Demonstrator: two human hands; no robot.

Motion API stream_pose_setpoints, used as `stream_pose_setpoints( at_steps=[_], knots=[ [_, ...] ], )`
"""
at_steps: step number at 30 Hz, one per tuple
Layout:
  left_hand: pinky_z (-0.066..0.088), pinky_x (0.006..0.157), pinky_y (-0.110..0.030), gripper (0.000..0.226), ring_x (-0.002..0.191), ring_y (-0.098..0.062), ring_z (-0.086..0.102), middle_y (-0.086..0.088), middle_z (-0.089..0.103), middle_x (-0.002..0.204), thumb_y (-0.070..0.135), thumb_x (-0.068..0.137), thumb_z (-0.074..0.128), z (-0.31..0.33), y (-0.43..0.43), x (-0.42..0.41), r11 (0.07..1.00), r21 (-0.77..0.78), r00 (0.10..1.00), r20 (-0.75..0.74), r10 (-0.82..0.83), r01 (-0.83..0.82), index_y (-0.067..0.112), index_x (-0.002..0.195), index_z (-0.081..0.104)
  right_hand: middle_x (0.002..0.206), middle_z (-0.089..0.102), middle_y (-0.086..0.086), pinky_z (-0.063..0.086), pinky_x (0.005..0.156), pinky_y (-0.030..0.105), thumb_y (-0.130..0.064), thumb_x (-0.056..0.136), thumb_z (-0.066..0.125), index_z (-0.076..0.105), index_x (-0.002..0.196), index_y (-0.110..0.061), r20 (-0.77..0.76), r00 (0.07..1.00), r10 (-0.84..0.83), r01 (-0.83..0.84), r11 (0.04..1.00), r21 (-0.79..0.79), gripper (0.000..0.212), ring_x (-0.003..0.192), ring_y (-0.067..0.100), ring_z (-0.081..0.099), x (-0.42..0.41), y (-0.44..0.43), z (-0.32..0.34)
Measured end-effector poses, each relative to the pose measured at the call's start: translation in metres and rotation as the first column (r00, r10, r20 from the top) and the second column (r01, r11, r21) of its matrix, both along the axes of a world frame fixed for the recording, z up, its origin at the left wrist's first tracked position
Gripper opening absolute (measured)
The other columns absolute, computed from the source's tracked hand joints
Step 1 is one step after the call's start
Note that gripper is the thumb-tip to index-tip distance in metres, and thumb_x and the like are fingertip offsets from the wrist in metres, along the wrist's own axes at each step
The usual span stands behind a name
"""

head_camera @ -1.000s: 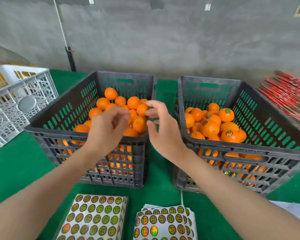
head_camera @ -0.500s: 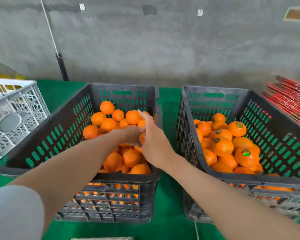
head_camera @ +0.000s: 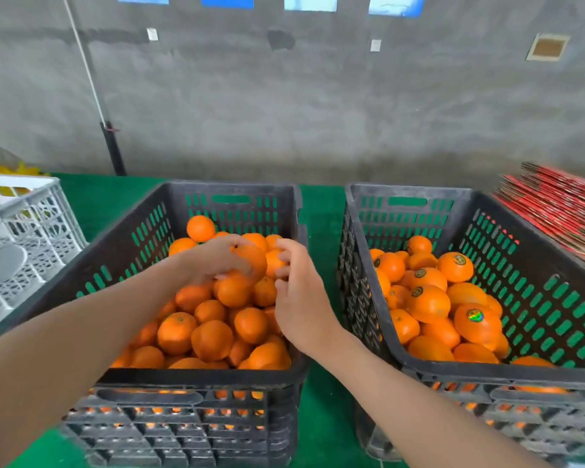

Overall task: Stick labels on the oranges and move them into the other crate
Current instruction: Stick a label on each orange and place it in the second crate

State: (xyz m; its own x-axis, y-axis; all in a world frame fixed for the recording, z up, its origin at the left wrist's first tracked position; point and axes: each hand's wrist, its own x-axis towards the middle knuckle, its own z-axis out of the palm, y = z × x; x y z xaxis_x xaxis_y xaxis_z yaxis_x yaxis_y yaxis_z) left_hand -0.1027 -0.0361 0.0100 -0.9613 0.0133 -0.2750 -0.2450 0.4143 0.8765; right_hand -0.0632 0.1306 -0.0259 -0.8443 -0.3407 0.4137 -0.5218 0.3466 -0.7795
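One orange (head_camera: 254, 262) is wrapped by left hand (head_camera: 213, 261) fingers; right hand (head_camera: 301, 305) fingers curled, contents unclear.

Left hand (head_camera: 213, 261): its fingers wrap the orange (head_camera: 252, 261), hiding part of the fruit.
Right hand (head_camera: 299, 298): fingertips curl inward, out of sight (whether they pinch anything cannot be told).
Right crate (head_camera: 487, 369): cut off by the right edge.
White crate (head_camera: 48, 211): cut off at the left edge.
Labels (head_camera: 475, 315): print too small to read.
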Motion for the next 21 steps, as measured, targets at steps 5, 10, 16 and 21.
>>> stream_pose_setpoints(
  at_steps=[5, 10, 16, 21],
  knots=[
    [0.051, 0.075, -0.041, 0.057, 0.11, -0.032, 0.056, -0.017, 0.058, 0.124, 0.005, 0.072, 0.069, 0.011, -0.027, 0.047, 0.903, 0.425, 0.996, -0.017, 0.083, -0.068, 0.018, 0.126, 0.056, 0.112, 0.05, 0.001, 0.048, 0.087, 0.03, -0.006, 0.093, 0.051, 0.046, 0.115, -0.015, -0.036, 0.998, -0.057, 0.055, 0.996, -0.073, 0.024, 0.101, 0.012, 0.052, 0.009, 0.003, 0.008],
    [0.053, 0.087, -0.048, 0.079, 0.116, -0.034, 0.058, -0.017, 0.058, 0.13, 0.011, 0.058, 0.08, 0.016, -0.014, 0.097, 0.808, 0.588, 0.984, -0.132, 0.12, -0.019, 0.01, 0.131, 0.051, 0.104, 0.061, -0.001, 0.046, 0.079, 0.014, -0.013, 0.09, 0.057, 0.061, 0.09, -0.013, 0.049, 0.999, 0.017, -0.005, 0.968, -0.25, 0.004, 0.098, 0.006, 0.056, 0.032, 0.015, 0.036],
    [0.052, 0.075, -0.031, 0.099, 0.099, -0.02, 0.065, -0.006, 0.066, 0.118, 0.043, 0.043, 0.093, 0.02, 0.021, 0.128, 0.744, 0.665, 0.989, -0.141, 0.051, 0.057, 0.022, 0.131, 0.053, 0.118, 0.055, 0.003, 0.038, 0.074, -0.001, -0.006, 0.088, 0.058, 0.061, 0.076, -0.014, 0.122, 0.957, 0.262, -0.224, 0.938, -0.263, 0.015, 0.107, -0.006, 0.049, 0.067, 0.041, 0.067],
    [0.053, 0.075, -0.027, 0.072, 0.096, -0.014, 0.067, 0.002, 0.069, 0.115, 0.047, 0.045, 0.092, 0.022, 0.049, 0.143, 0.74, 0.664, 0.987, -0.159, -0.004, 0.11, 0.034, 0.111, 0.069, 0.116, 0.05, -0.002, 0.043, 0.085, 0.012, -0.013, 0.09, 0.059, 0.059, 0.078, -0.019, 0.044, 0.971, 0.235, -0.228, 0.965, -0.128, 0.013, 0.115, -0.003, 0.044, 0.08, 0.06, 0.068]
  ],
)
